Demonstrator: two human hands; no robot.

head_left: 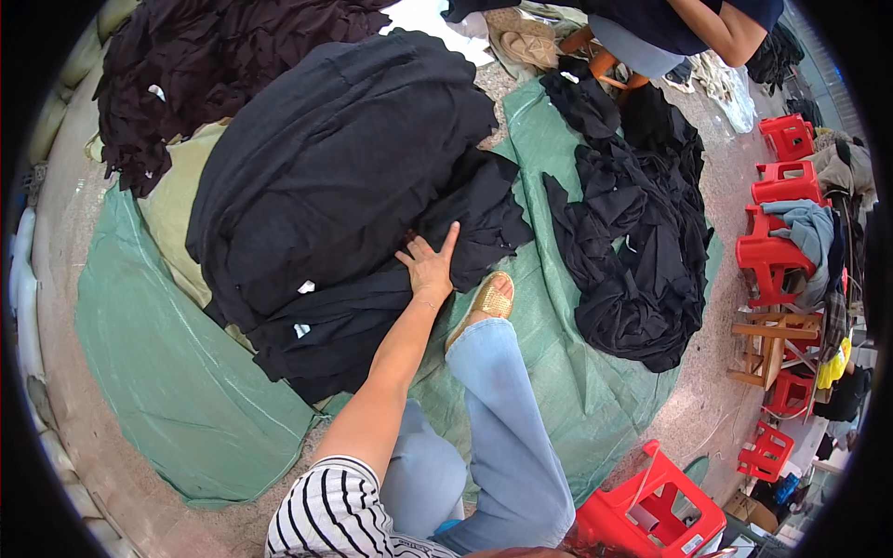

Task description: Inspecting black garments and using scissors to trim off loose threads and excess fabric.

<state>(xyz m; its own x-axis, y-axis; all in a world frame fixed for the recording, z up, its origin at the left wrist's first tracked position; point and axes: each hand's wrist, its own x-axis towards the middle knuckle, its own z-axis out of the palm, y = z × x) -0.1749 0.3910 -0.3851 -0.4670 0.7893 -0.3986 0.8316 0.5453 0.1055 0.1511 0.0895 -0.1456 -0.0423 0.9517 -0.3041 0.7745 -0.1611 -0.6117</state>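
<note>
My left hand (429,268) reaches in from the lower left and lies on black cloth, its thumb stretched out and its other fingers apart. Some fingertips dip into the dark fold between a big rounded heap of black fabric (326,158) and a smaller crumpled black bunch (474,214) on its right. Small white tags (302,330) show on the cloth near the heap's lower edge. Beside the hand is my foot in a gold sandal (493,298). No part of my right hand shows.
Green sheeting (177,372) lies beneath the heaps. Another black pile (642,232) sits to the right, dark brown cloth (205,65) at the upper left. A red stool (651,502) stands near my leg, several more line the right side. Another person (707,28) is at the top.
</note>
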